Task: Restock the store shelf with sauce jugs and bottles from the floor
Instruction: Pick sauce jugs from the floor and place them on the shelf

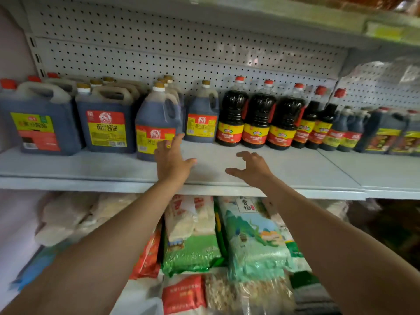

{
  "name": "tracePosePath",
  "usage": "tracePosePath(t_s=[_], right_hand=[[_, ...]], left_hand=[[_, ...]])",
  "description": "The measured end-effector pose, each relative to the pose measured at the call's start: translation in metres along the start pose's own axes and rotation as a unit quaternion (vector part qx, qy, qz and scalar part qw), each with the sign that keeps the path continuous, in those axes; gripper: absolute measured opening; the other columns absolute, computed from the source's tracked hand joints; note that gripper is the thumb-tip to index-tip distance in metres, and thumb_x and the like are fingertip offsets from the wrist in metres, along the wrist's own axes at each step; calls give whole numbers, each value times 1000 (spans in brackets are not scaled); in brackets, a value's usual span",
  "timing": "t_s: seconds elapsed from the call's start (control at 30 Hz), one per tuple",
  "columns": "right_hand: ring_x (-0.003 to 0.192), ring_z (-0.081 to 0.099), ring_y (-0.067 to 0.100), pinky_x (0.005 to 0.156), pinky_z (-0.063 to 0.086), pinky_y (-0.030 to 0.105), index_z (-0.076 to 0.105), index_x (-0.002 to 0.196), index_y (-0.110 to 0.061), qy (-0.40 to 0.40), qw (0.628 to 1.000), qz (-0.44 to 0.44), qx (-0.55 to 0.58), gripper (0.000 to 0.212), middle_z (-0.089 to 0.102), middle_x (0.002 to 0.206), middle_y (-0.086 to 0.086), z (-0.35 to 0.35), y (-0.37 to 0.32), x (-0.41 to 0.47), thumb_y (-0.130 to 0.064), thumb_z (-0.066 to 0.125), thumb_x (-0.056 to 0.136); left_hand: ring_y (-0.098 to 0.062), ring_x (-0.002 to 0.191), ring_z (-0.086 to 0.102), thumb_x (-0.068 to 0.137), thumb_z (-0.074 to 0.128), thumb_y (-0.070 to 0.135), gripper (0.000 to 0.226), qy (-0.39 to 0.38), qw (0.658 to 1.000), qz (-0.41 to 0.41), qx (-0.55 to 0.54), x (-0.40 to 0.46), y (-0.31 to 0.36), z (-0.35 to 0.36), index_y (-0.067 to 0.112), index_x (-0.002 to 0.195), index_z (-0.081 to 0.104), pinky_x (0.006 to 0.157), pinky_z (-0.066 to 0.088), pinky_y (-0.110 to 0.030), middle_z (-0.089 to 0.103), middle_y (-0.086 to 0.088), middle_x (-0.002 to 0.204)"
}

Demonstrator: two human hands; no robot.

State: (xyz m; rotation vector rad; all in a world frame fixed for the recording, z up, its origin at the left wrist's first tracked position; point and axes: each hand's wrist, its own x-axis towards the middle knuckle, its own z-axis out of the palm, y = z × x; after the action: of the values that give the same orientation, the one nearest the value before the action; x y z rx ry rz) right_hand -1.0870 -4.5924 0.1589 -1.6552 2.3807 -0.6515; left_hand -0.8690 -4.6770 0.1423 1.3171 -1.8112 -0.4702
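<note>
We had both hands up at the sauce shelf [295, 171], and neither held anything. Our left hand [171, 159] reached out with fingers straight and spread, its fingertips touching or almost touching the label of the round-shouldered jug [156, 123] that stood further forward than its neighbours. Our right hand [252, 168] hovered just right of that jug over the bare shelf board, fingers loosely curled and apart, gripping nothing.

Left of that jug stood two square jugs [105, 119] with more ranked behind them. Right of it sat a smaller jug [201, 119] set further back, then a row of dark bottles with red caps [258, 119] running off to the right. Below that jug, on the lower shelf, lay bags of rice and grain [250, 237].

We judged the step in hand to be seating that jug into its row, or letting go of it once placed. The open board in front of the smaller jug looked like the next slot to fill. The next move would call for going down to the floor stock, which was out of view, and bringing up another jug by its handle.
</note>
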Motion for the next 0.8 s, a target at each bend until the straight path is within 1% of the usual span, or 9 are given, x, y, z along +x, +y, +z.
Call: tracePosePath(t_s=[0.07, 0.17, 0.3, 0.37, 0.43, 0.5, 0.57, 0.63, 0.8], right_hand=[[131, 46, 32, 108, 43, 42, 49, 144, -25, 2, 1000, 4, -8, 77, 51, 139, 14, -9, 35, -23, -62, 73, 81], [131, 45, 33, 107, 43, 41, 49, 145, -27, -18, 999, 17, -22, 74, 49, 138, 14, -14, 89, -56, -57, 75, 82], [130, 45, 34, 101, 41, 38, 48, 146, -26, -47, 997, 38, -47, 73, 51, 140, 14, -6, 165, -97, -51, 76, 84], [131, 44, 33, 98, 39, 36, 45, 148, -30, -74, 994, 59, -49, 76, 50, 142, 12, 6, 203, -117, -54, 76, 83], [135, 41, 32, 103, 35, 35, 47, 146, -31, -97, 990, 81, -56, 76, 50, 145, 11, 23, 237, -137, -57, 76, 81], [137, 39, 33, 108, 33, 37, 48, 145, -29, -127, 985, 103, -47, 76, 49, 147, 10, 43, 268, -157, -56, 77, 80], [138, 39, 34, 111, 35, 40, 48, 145, -28, -146, 980, 133, -36, 79, 47, 149, 10, 64, 290, -175, -55, 79, 78], [136, 40, 33, 109, 36, 39, 49, 145, -28, -155, 975, 159, -28, 79, 48, 147, 11, 89, 313, -191, -54, 80, 78], [136, 40, 35, 109, 35, 38, 49, 144, -23, -192, 956, 221, -4, 74, 51, 143, 14, 167, 363, -239, -49, 79, 81]], left_hand=[[-33, 127, 39, 74, 84, 35, 77, -31, 999, -7, -1, -31, 13, 23, 30, 142, 47, 105, 32, -35, 48, -15, 134], [-34, 127, 43, 74, 85, 34, 75, -90, 995, -37, -4, -74, 30, 57, 32, 140, 50, 107, 34, -35, 43, -16, 138], [-31, 122, 50, 68, 87, 39, 77, -168, 982, -76, 33, -129, 38, 113, 32, 136, 51, 97, 42, -35, 53, -12, 134], [-32, 126, 47, 69, 86, 41, 80, -202, 973, -100, 45, -160, 39, 139, 35, 139, 48, 99, 43, -37, 51, -12, 138], [-35, 131, 41, 73, 85, 38, 80, -237, 962, -120, 57, -192, 36, 162, 35, 143, 45, 104, 40, -39, 41, -15, 144], [-36, 133, 37, 75, 84, 35, 80, -269, 952, -131, 69, -220, 30, 184, 35, 144, 44, 107, 37, -40, 36, -16, 146], [-36, 130, 39, 75, 84, 35, 80, -296, 942, -133, 87, -242, 22, 207, 35, 145, 44, 107, 37, -38, 37, -15, 143], [-35, 129, 41, 75, 84, 38, 79, -325, 931, -130, 108, -262, 7, 232, 34, 144, 45, 106, 38, -38, 39, -15, 142], [-37, 122, 50, 69, 86, 38, 73, -389, 907, -133, 96, -316, -47, 292, 31, 135, 56, 105, 42, -39, 46, -18, 133]])
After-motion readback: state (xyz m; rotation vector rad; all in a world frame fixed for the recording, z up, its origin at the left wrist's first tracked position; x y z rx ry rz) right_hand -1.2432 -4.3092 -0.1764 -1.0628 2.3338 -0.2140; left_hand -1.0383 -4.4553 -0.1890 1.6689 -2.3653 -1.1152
